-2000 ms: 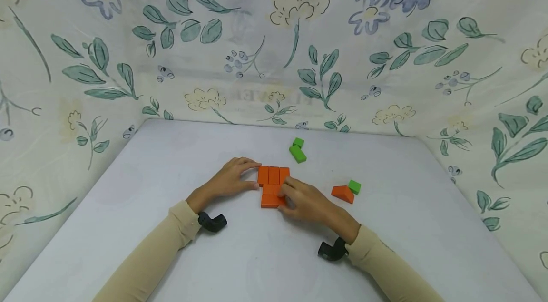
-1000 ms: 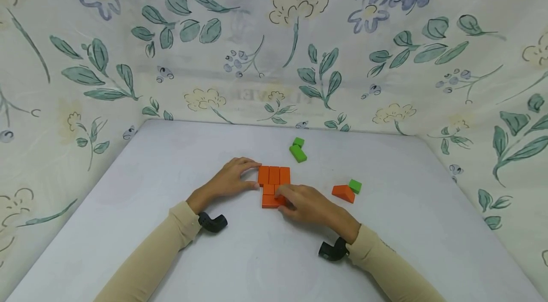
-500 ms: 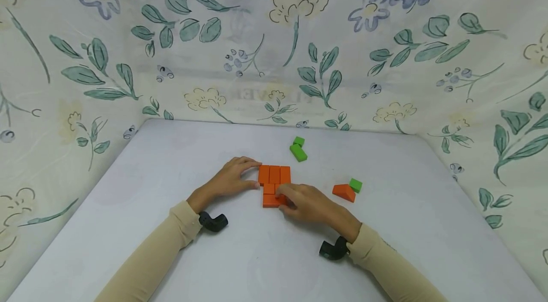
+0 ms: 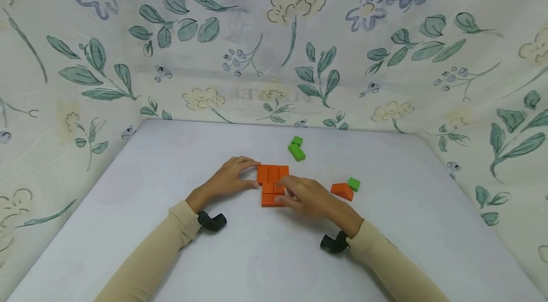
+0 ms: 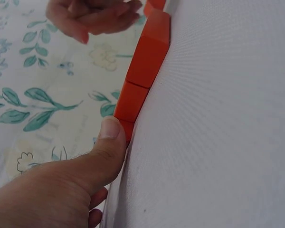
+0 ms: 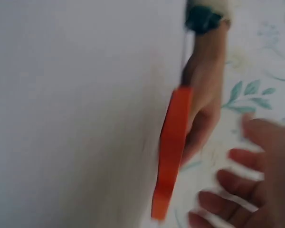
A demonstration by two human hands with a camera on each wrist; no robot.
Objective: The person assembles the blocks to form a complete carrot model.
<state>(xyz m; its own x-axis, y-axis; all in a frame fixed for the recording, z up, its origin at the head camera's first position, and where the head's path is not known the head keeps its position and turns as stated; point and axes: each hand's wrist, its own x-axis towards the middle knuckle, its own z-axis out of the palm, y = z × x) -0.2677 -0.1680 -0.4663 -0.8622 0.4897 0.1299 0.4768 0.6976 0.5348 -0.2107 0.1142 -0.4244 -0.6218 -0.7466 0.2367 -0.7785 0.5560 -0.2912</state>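
Several orange wooden blocks (image 4: 273, 173) lie flat together in the head view: a row of three upright oblongs, then small blocks, then a crosswise block (image 4: 268, 201). At the left side of the top row, my left hand (image 4: 231, 178) touches the blocks with spread index finger and thumb. The left wrist view shows its thumb (image 5: 109, 142) straight, its tip against an orange block. My right hand (image 4: 312, 197) hovers at the right side, thumb and index apart, partly covering the blocks. In the right wrist view its blurred fingers (image 6: 237, 185) stand clear of the orange blocks (image 6: 173, 147).
Two green blocks (image 4: 297, 151) lie behind the orange group. To the right, an orange wedge-shaped block (image 4: 342, 191) touches a small green block (image 4: 353, 184). Floral cloth (image 4: 239, 45) hangs behind the white table (image 4: 192, 145). Black wrist cameras (image 4: 212, 221) sit below both wrists.
My right hand has lifted off the lower orange blocks and its thumb and index have parted, uncovering more of them. The left hand and all the blocks have stayed in place.
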